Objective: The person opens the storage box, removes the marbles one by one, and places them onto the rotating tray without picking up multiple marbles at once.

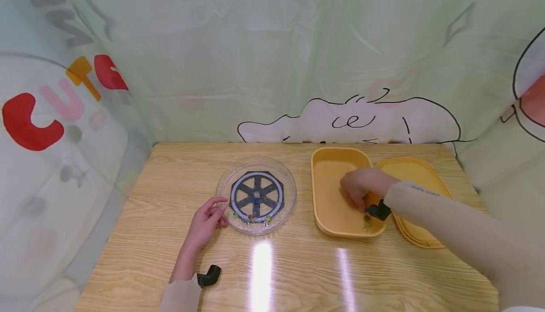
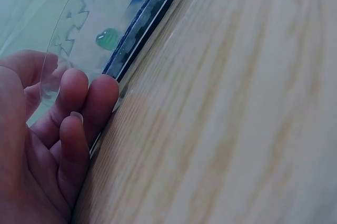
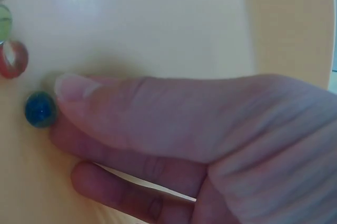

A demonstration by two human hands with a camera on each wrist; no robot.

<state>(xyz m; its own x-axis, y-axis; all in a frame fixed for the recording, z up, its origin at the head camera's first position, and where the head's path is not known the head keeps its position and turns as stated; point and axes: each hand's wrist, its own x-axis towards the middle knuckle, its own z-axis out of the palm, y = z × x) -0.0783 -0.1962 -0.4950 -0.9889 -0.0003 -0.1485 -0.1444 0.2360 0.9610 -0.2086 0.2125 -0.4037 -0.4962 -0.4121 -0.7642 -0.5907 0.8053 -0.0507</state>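
While the left hand (image 1: 205, 223) is loosely holding a clear dish (image 1: 257, 162) by its rim, fingers curled, the right hand (image 1: 359, 185) is resting inside a yellow container (image 1: 329, 198), thumb tip just beside a blue marble (image 3: 40, 109); whether its bent fingers are gripping anything, I cannot tell. Other marbles (image 3: 13, 60) are lying nearby, a yellow lid (image 1: 415, 172) outside.

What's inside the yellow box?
Inside the yellow box: the right hand, a blue marble, a red marble and some greenish marbles. Anything underneath that hand is covered, so I can't tell.
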